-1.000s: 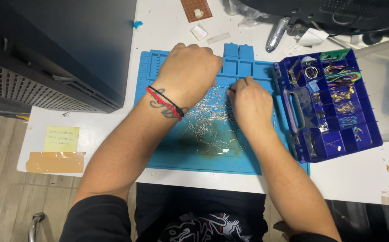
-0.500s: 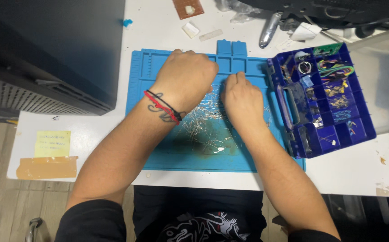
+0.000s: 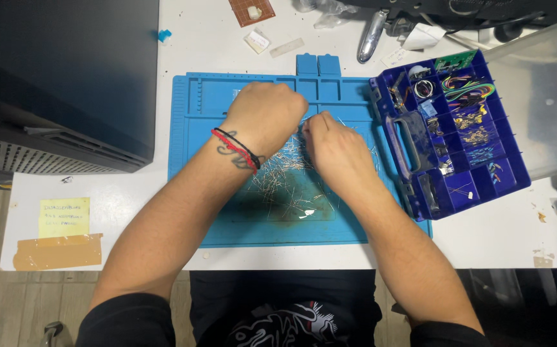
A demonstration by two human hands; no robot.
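On a blue work mat [image 3: 195, 193] in the middle of a white table [image 3: 496, 238], both of the person's hands are bent over a loose heap of thin wire-legged parts [image 3: 285, 186]. Curled into a loose fist, the left hand [image 3: 264, 119] rests its knuckles at the far edge of the heap; whether it holds anything cannot be told. Just to its right, the right hand [image 3: 333, 149] has its fingers drawn narrow, pinched together at the top of the heap, and what they grip is too small to make out. Red and black bands [image 3: 236, 148] circle the left wrist. Right of the mat lies an open dark-blue compartment box [image 3: 448, 132] with sorted small parts. Near the table's left edge sits a yellow note [image 3: 64, 217] above brown tape [image 3: 58, 252].
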